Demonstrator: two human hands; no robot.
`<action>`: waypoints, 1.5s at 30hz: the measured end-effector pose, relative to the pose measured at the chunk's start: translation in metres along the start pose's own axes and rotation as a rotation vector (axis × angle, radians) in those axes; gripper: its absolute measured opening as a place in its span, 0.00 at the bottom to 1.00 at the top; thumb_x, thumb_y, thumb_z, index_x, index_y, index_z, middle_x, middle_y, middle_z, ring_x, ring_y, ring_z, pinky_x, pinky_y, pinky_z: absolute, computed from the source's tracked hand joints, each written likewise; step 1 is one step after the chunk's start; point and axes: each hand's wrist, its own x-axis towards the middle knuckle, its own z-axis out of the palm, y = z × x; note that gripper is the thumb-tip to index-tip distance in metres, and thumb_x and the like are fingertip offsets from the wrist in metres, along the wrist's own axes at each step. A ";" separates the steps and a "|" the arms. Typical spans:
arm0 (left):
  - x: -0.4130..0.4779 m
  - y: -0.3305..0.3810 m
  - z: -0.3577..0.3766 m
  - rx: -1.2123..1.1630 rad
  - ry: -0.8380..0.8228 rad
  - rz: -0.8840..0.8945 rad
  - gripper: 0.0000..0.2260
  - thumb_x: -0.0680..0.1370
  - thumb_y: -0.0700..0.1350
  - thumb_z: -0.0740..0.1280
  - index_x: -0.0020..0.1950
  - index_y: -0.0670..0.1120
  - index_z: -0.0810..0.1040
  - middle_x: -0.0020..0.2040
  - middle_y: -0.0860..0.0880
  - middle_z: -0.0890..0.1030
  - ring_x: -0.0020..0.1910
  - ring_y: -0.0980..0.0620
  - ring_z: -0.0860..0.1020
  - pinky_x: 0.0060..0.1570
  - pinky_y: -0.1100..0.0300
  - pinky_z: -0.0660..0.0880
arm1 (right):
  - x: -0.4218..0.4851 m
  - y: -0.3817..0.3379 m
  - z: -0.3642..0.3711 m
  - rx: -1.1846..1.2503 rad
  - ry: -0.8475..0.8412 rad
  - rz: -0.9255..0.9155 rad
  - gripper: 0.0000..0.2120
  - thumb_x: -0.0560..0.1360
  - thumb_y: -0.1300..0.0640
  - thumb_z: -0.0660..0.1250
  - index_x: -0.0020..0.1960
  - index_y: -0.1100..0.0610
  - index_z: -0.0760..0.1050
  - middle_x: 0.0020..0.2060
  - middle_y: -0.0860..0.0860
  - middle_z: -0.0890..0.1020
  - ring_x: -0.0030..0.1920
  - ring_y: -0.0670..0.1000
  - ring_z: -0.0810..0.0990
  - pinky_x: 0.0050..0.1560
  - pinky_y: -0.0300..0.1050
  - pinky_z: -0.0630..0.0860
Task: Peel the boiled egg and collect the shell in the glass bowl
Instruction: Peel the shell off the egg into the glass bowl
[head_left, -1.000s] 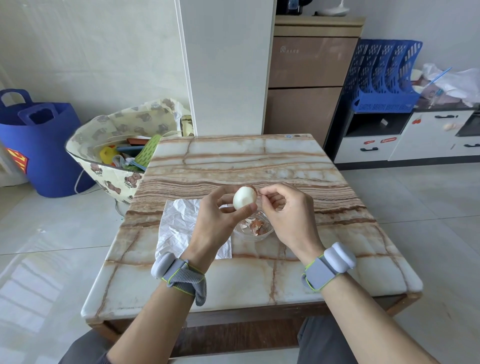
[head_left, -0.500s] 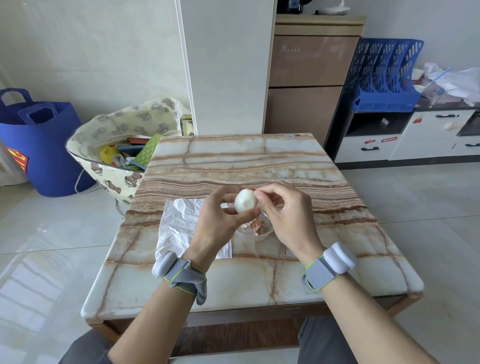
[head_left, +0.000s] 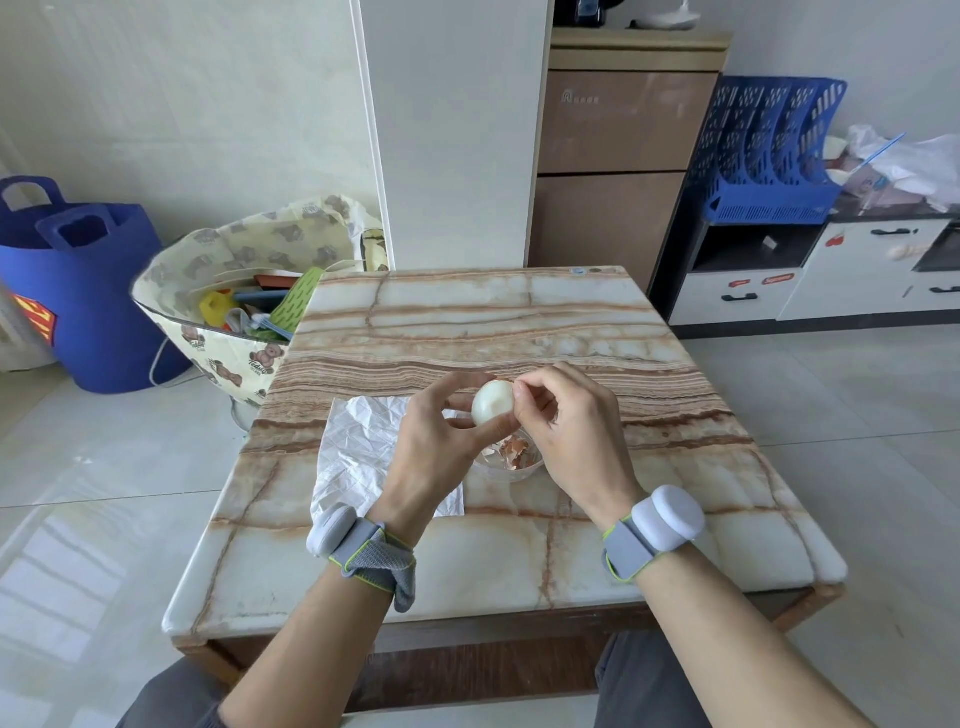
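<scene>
White boiled egg (head_left: 492, 402) gripped in left hand (head_left: 431, 441) over glass bowl (head_left: 511, 472) — pinching last shell scrap (head_left: 515, 385) with right hand (head_left: 566, 431), likely dropping it in next.

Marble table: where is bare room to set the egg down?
Bare: the far half of the brown-veined marble table, beyond both hands; the strip right of the right hand; the near edge band. Crowded: the middle, with crinkled white sheet, clear glass bowl of shell, left hand holding the white egg.

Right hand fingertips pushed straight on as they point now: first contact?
The egg, right off the pinched fingertips of the right hand; beyond it, the left hand holding it. Whether they touch is unclear.
</scene>
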 end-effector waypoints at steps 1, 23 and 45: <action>0.000 0.000 0.000 -0.003 -0.001 0.002 0.20 0.68 0.45 0.83 0.57 0.49 0.84 0.43 0.48 0.87 0.38 0.49 0.87 0.40 0.60 0.82 | 0.000 0.000 0.000 -0.002 0.003 -0.002 0.04 0.78 0.64 0.71 0.44 0.59 0.81 0.38 0.48 0.80 0.36 0.49 0.77 0.40 0.46 0.76; 0.003 -0.001 0.000 -0.014 -0.005 0.014 0.19 0.68 0.45 0.83 0.57 0.48 0.84 0.44 0.44 0.87 0.39 0.46 0.86 0.47 0.52 0.83 | 0.000 0.002 0.003 0.145 0.009 0.118 0.05 0.78 0.62 0.72 0.44 0.57 0.79 0.37 0.47 0.82 0.37 0.47 0.79 0.40 0.43 0.77; 0.004 -0.004 0.002 -0.146 0.007 -0.042 0.18 0.72 0.43 0.80 0.59 0.43 0.83 0.44 0.43 0.86 0.42 0.42 0.87 0.55 0.41 0.83 | 0.001 0.008 -0.001 0.305 0.057 0.268 0.05 0.81 0.61 0.70 0.46 0.58 0.80 0.36 0.45 0.82 0.37 0.42 0.77 0.41 0.37 0.75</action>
